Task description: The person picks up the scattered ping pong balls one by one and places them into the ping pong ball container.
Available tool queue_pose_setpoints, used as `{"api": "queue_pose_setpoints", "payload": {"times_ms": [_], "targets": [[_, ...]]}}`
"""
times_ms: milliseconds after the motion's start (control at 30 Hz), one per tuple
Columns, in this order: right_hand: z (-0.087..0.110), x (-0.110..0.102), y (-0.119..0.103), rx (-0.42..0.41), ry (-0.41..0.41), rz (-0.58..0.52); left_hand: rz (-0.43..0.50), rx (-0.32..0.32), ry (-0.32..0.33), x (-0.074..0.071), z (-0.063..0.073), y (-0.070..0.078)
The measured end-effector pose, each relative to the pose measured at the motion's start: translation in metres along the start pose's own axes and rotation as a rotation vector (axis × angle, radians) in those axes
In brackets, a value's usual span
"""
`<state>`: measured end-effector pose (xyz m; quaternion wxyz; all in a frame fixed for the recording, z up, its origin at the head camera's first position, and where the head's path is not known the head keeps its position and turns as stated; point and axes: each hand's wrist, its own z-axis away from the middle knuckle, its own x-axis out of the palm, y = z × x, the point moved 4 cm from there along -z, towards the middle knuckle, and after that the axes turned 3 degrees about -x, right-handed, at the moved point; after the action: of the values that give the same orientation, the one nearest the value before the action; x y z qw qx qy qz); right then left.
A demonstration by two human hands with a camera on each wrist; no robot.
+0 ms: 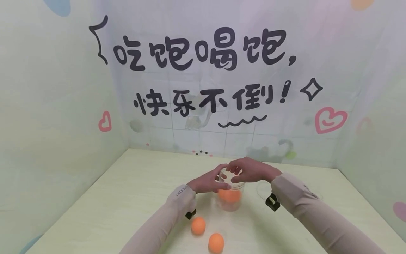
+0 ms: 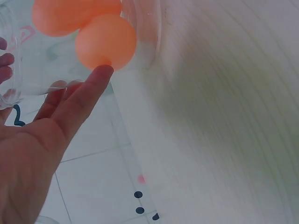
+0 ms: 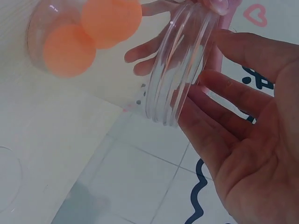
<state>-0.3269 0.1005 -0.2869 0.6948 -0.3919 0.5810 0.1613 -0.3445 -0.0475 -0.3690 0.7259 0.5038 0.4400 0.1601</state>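
A clear, wide-mouthed jar (image 1: 229, 205) with a threaded neck stands upright on the table, with orange balls (image 2: 106, 42) at its bottom. My left hand (image 1: 209, 180) grips the jar near its neck, thumb on the near side and fingers around the far side. One left finger lies along the jar wall in the left wrist view. Over the jar's mouth is my right hand (image 1: 250, 170), its fingers loosely bent at the rim (image 3: 180, 65). Nothing shows between the right thumb and fingers. Two loose orange balls, one (image 1: 198, 225) and another (image 1: 216, 243), lie nearer the front.
A clear round disc (image 3: 10, 175), possibly a lid, lies on the pale table (image 1: 142, 197) to the right of the jar. Printed cloth walls (image 1: 196, 77) enclose the table at the back and on both sides.
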Motion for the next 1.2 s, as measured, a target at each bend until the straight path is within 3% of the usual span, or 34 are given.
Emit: {"api": "queue_pose_setpoints", "payload": {"times_ms": [400, 800, 1200], "targets": [[0.012, -0.007, 0.007, 0.007, 0.071, -0.030, -0.002, -0.004, 0.002, 0.004, 0.000, -0.001], [0.020, -0.001, 0.019, 0.131, 0.034, -0.020, -0.016, 0.003, -0.008, 0.005, -0.002, 0.000], [0.022, 0.010, 0.034, 0.169, 0.092, -0.200, -0.031, 0.010, 0.011, 0.003, 0.000, 0.001]]}}
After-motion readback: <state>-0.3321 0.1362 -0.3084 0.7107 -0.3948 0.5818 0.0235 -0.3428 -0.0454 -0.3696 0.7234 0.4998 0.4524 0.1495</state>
